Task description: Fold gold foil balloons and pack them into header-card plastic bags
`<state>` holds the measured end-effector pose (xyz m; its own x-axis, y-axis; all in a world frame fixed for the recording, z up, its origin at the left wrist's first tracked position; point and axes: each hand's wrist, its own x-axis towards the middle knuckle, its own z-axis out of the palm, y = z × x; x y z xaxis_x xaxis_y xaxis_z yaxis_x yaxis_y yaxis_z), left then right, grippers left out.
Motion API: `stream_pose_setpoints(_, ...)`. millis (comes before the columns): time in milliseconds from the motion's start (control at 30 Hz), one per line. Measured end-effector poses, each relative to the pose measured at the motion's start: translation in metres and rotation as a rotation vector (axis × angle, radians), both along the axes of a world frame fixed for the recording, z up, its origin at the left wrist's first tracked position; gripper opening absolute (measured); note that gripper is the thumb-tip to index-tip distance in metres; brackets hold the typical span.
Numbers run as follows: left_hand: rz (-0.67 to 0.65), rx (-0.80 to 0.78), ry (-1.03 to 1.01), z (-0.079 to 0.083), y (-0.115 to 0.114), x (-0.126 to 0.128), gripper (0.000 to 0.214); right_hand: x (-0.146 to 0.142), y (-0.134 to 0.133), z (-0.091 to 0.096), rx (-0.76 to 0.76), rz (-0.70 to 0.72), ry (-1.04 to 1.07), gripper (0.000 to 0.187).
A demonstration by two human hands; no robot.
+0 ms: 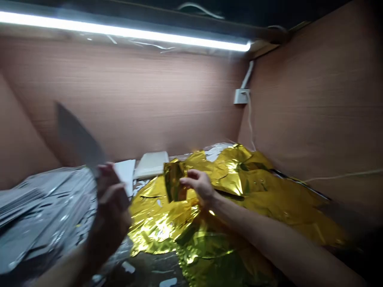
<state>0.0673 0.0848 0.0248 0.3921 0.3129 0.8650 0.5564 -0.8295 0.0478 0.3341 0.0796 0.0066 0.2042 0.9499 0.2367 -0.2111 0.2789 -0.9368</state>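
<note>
My left hand (111,207) is raised at the lower left, fingers closed around the bottom of a flat grey card (78,140) that stands up and looks smeared by motion. My right hand (200,186) reaches in from the lower right and pinches a small folded piece of gold foil (174,180), holding it upright. Both hands hover over a crumpled spread of gold foil sheets (239,191) that covers the middle and right of the desk.
A heap of grey and silver flat cards (38,215) fills the left side. White flat pieces (151,164) lie at the back. Brown panel walls enclose the desk, with a light strip (125,32) overhead and a white socket with cable (241,95) in the right corner.
</note>
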Motion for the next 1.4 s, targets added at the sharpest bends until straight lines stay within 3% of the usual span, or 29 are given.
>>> stream_pose_setpoints(100, -0.012, 0.021, 0.337, -0.025, -0.032, 0.014, 0.081, 0.009, 0.005, 0.002, -0.011, -0.020, 0.104, 0.036)
stream_pose_setpoints(167, -0.056, -0.109, 0.570, -0.037, -0.045, 0.027, 0.079, 0.015, 0.006, 0.004, -0.039, -0.009, 0.128, 0.036)
stream_pose_setpoints(233, -0.098, -0.244, 0.665, -0.041, -0.056, 0.035, 0.075, 0.018, 0.005, 0.006, -0.100, 0.036, 0.113, 0.035)
stream_pose_setpoints(333, -0.245, -0.347, 0.564, -0.036, -0.071, 0.033, 0.078, 0.018, -0.002, 0.006, -0.252, 0.154, 0.030, 0.039)
stream_pose_setpoints(400, -0.414, -0.305, 0.426, -0.027, -0.076, 0.026, 0.078, 0.014, -0.009, 0.005, -0.342, 0.229, -0.046, 0.048)
stream_pose_setpoints(467, -0.522, -0.243, 0.307, -0.019, -0.077, 0.019, 0.054, 0.007, -0.017, 0.002, -0.400, 0.300, -0.138, 0.055)
stream_pose_setpoints(567, -0.407, -0.286, 0.202, -0.012, -0.072, 0.015, 0.018, -0.006, -0.033, -0.003, -0.451, 0.420, -0.262, 0.062)
stream_pose_setpoints(667, -0.225, -0.386, 0.170, -0.015, -0.067, 0.016, 0.011, -0.018, -0.048, -0.003, -0.502, 0.585, -0.282, 0.069)
stream_pose_setpoints(767, -0.288, -0.342, 0.163, -0.025, -0.065, 0.015, 0.012, -0.025, -0.059, -0.001, -0.535, 0.714, -0.354, 0.064)
stream_pose_setpoints(867, -0.449, -0.176, 0.262, -0.036, -0.063, 0.013, 0.011, -0.030, -0.064, 0.001, -0.454, 0.645, -0.652, 0.058)
stream_pose_setpoints(1000, -0.385, -0.152, 0.366, -0.046, -0.062, 0.014, 0.018, -0.036, -0.065, 0.004, -0.265, 0.565, -1.009, 0.041)
stream_pose_setpoints(1233, -0.312, -0.267, 0.430, -0.051, -0.065, 0.010, 0.018, -0.033, -0.066, 0.006, 0.011, 0.529, -1.278, 0.042)
stream_pose_setpoints(1400, -0.306, -0.247, 0.444, -0.054, -0.063, 0.010, 0.024, -0.023, -0.060, 0.003, 0.172, 0.512, -1.277, 0.035)
